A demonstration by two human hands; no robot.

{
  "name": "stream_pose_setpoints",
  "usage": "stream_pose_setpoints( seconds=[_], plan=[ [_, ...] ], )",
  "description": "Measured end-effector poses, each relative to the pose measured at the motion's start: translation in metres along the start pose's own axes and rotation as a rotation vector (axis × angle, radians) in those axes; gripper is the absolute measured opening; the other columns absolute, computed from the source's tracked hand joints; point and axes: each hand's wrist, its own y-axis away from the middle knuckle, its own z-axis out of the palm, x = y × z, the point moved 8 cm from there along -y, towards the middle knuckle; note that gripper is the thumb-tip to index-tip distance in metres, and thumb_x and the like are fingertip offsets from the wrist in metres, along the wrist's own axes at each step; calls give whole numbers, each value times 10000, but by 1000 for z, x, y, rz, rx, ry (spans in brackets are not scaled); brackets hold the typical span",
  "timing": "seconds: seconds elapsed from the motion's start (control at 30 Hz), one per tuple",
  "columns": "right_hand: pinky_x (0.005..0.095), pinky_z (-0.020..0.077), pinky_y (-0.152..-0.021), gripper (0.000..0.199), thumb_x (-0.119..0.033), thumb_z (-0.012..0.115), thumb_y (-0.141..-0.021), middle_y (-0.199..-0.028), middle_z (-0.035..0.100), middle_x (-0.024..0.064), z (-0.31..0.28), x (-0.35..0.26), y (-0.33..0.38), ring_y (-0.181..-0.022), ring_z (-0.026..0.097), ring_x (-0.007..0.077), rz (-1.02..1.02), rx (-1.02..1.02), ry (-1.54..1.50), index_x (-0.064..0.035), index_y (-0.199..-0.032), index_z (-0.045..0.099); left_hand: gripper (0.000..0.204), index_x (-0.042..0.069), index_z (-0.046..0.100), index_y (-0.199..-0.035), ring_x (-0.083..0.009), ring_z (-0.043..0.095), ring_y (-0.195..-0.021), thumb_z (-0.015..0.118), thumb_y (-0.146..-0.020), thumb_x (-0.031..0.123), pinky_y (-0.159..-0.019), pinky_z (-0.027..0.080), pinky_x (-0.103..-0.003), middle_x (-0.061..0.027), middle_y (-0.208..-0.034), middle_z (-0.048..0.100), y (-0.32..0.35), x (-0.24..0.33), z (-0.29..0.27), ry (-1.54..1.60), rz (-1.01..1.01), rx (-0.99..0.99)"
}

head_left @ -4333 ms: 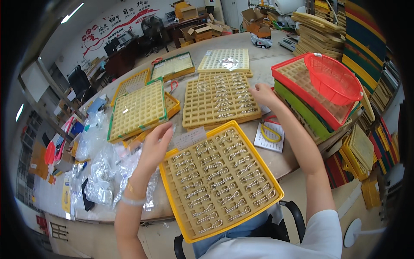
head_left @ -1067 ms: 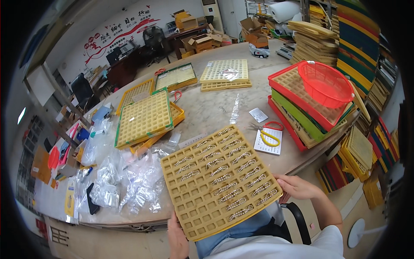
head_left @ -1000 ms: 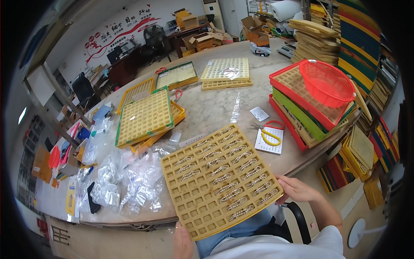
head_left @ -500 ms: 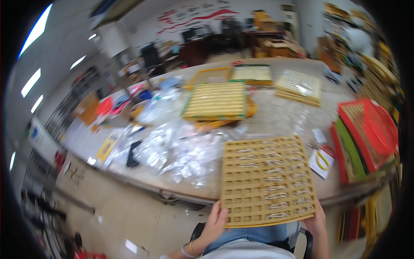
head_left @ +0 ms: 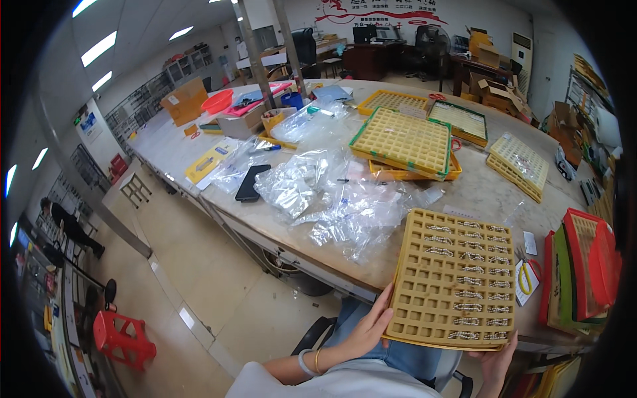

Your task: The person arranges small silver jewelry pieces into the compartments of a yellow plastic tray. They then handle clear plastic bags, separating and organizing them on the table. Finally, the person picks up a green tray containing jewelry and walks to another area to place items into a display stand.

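Note:
Both hands hold a tan compartment tray (head_left: 428, 285), tilted up at the table's front edge above my lap. Small beaded silver strands (head_left: 469, 294) lie across its compartments, filling the right side and a few upper rows further left; the lower left compartments are bare. My left hand (head_left: 368, 325) is closed on the tray's lower left edge, thumb on top. My right hand (head_left: 497, 361) grips the lower right corner from below, its fingers partly hidden under the tray. Right of the tray are yellow-handled pliers (head_left: 525, 279) on a white card.
Clear plastic bags (head_left: 358, 215) and a black phone (head_left: 253, 183) lie left of the tray. Stacked yellow trays (head_left: 403, 141) stand further back, with more trays (head_left: 521, 164) at right. Red and green trays (head_left: 577, 265) lean at far right. A red stool (head_left: 124, 338) stands on the floor.
The view has swung left, so the table's things sit further right and the red stool now shows. Both hands still hold the tray.

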Motion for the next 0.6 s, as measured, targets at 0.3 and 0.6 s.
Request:
stream_pose_setpoints(
  seconds=[0.3,0.6],
  plan=[
    [313,598,-474,598,-541,301,-973,-1158,595,120,-12,-8,2,-869,678,223,-25,192,113,-102,-1378,333,591,92,0,-1511,-111,538,-756,309,-1035,254,-600,505,-248,-113,-1223,472,0,3,-5,15,-1,-10],
    [265,571,-505,585,-451,333,-986,-1237,546,75,12,-23,13,-884,660,172,-118,146,329,-141,-1471,227,665,64,-70,-1501,-159,556,-866,292,-1026,356,-713,508,-270,-149,-1405,364,1,7,-8,-147,-28,-153]
  ],
)
